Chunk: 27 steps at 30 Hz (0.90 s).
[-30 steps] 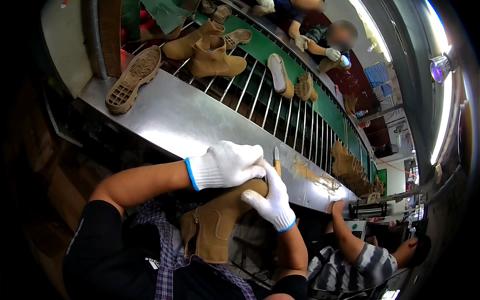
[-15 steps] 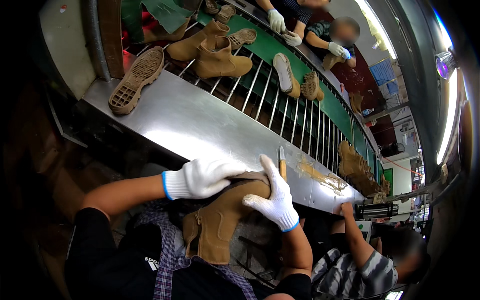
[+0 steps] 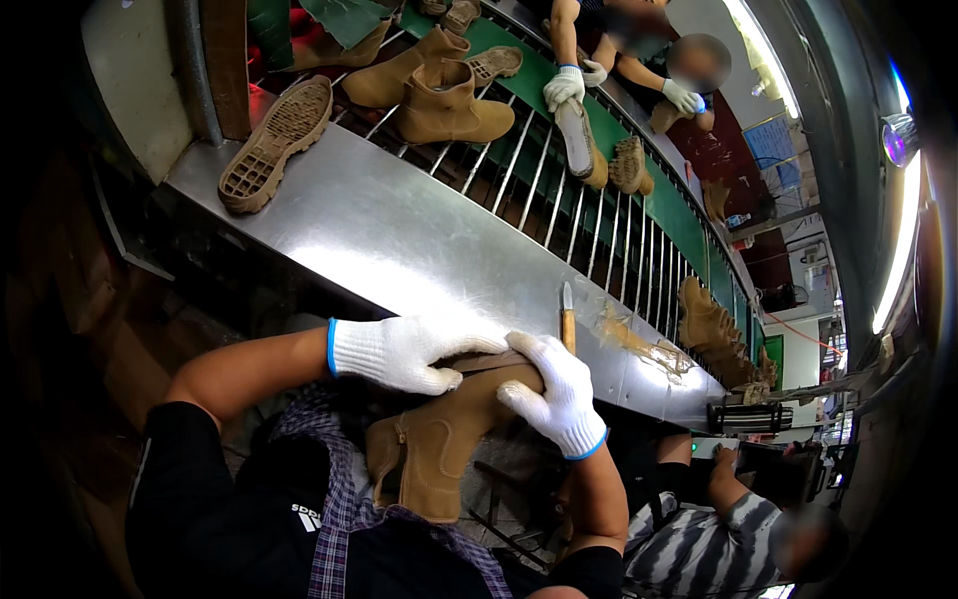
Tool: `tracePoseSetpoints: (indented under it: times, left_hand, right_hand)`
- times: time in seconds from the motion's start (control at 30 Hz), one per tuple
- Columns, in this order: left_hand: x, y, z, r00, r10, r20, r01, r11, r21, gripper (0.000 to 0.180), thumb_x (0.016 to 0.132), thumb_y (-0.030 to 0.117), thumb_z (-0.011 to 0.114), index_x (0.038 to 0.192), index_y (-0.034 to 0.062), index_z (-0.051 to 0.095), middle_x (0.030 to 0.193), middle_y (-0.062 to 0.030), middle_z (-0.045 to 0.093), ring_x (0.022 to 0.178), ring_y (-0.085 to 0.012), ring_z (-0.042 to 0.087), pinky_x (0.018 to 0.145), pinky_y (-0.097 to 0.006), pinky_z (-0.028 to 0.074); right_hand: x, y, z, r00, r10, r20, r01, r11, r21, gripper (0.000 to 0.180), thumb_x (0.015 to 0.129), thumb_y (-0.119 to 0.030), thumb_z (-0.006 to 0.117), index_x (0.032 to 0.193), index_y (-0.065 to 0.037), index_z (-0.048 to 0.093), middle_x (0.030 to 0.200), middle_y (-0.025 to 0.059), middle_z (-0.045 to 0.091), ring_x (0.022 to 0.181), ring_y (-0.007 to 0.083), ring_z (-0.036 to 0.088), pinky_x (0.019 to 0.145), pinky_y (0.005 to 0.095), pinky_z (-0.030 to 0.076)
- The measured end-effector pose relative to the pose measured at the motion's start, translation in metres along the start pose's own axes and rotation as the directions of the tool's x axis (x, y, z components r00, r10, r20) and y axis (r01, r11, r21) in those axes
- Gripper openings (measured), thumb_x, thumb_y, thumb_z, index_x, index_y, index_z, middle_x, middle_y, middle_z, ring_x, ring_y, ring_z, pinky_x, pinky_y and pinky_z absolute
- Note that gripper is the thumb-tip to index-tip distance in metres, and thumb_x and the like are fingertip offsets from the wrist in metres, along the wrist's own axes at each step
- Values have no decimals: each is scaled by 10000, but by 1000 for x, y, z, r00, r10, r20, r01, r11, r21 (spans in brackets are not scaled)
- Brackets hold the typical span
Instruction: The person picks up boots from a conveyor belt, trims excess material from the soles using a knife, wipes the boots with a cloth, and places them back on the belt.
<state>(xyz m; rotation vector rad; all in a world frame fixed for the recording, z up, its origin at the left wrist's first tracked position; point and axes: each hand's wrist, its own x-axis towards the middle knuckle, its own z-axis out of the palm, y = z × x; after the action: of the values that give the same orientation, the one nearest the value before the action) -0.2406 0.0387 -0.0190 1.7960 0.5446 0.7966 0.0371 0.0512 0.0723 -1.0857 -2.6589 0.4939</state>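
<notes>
Printing: a small white mark (image 3: 306,516) is borne by the black shirt (image 3: 215,494); the blue sheet (image 3: 771,150) in the background is too small to be read.
Boot (image 3: 439,449): brown, suede-like, zipped at the side; held between both hands before the desk (image 3: 379,240), its shaft pointed down.
Right grip (image 3: 559,394): white-knit gloved, blue-cuffed; closed around the boot's toe.
Left grip (image 3: 399,351): gloved alike, laid along the sole edge; whether it is pinched cannot be told.
Knife (image 3: 568,324): wooden-handled, laid on smooth metal just beyond the right grip.
Loose sole (image 3: 277,150): brown, lattice-textured, placed at the desk's left end.
</notes>
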Motion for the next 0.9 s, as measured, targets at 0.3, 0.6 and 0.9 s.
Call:
tracePoseSetpoints:
  times: [0.3, 0.6, 0.9]
  left_hand:
    - [-38, 55, 30, 957, -41, -286, 103, 974, 204, 913, 868, 179, 822, 1632, -99, 406, 1553, -359, 565, 1333, -445, 692, 1111, -450, 598]
    - [-20, 48, -48, 932, 46, -360, 110, 910, 401, 1174, 819, 465, 979, 1678, -31, 351, 1616, -273, 472, 1398, -387, 608, 1184, -443, 509]
    - [1, -19, -85, 881, -459, 118, 459, 888, 25, 948, 853, 458, 950, 1594, 40, 530, 1498, -194, 641, 1405, -292, 594, 1207, -411, 468]
  right_hand:
    - [3, 5, 12, 997, 13, -75, 3, 977, 213, 773, 867, -397, 923, 1494, -45, 639, 1136, 178, 742, 1075, 340, 737, 1003, 429, 584]
    - [13, 10, 150, 831, 537, 143, -292, 203, 934, 700, 1175, -545, 467, 1613, -3, 528, 1535, 203, 649, 1395, 334, 627, 1191, 424, 487]
    - [-10, -11, 78, 951, 291, 106, -306, 832, 464, 838, 1017, -410, 782, 1651, -5, 413, 1531, 311, 612, 1344, 453, 677, 1107, 472, 564]
